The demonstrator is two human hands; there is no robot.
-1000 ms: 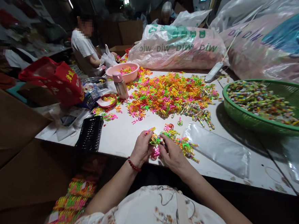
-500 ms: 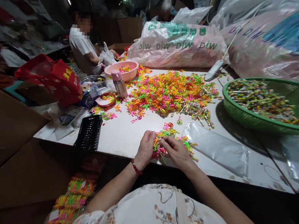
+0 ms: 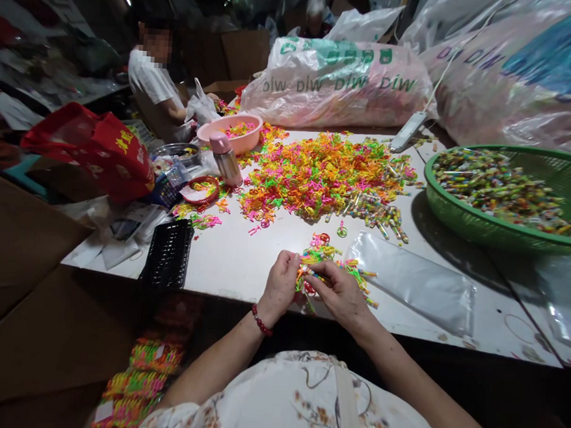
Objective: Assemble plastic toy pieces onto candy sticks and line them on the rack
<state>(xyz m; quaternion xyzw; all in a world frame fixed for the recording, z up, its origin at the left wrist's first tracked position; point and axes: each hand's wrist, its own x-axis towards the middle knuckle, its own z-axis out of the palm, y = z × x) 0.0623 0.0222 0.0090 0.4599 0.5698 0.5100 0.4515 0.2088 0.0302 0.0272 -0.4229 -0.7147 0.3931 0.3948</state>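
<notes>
Head view: at the near edge of the table (image 3: pixel 233 262), the left hand (image 3: pixel 282 284) was clenched around a bunch of neon plastic pieces (image 3: pixel 304 282). The right hand (image 3: pixel 342 295) pinched the same bunch, which had been looser and more exposed a second earlier. The loose heap (image 3: pixel 322 174) lay mid-table.

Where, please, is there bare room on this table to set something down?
Bare tabletop lies between the black tray and the left hand, which holds coloured pieces, up to the coloured heap. Crowded: the heap, clear bag and green basket on the right.
</notes>
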